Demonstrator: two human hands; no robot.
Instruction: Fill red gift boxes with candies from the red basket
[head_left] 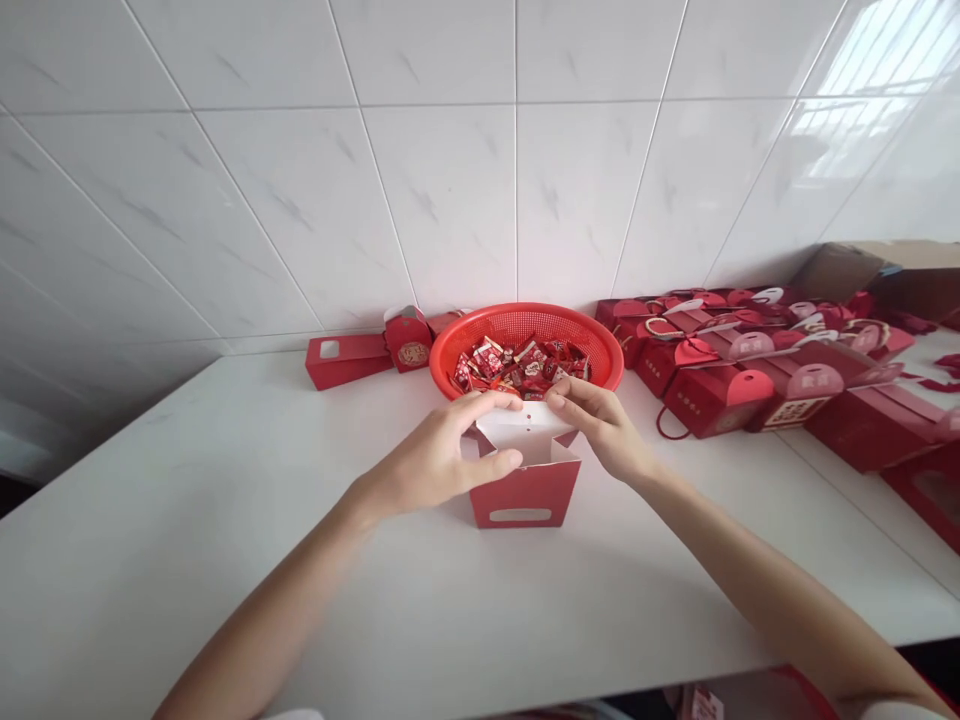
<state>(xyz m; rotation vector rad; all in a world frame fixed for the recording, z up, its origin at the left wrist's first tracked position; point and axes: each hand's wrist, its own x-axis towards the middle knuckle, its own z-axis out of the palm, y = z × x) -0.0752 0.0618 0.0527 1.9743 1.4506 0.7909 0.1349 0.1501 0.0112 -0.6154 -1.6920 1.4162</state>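
A red gift box (525,495) with a white inside stands upright on the white table, its top open and an oval window low on its front. My left hand (442,455) is at the box's left side, thumb by the front rim and fingers stretched toward the raised back flap, thumb and fingers apart. At the right end of that flap, my right hand (604,425) pinches the edge between thumb and fingers. Directly behind the box sits a red plastic basket (604,350) holding wrapped candies (529,362).
Many closed red gift boxes (720,395) crowd the right side. Behind and left are a red box lying down (349,360) and a small upright one (409,340). A cardboard box (840,270) is at the far right. A tiled wall (442,200) borders the table's back.
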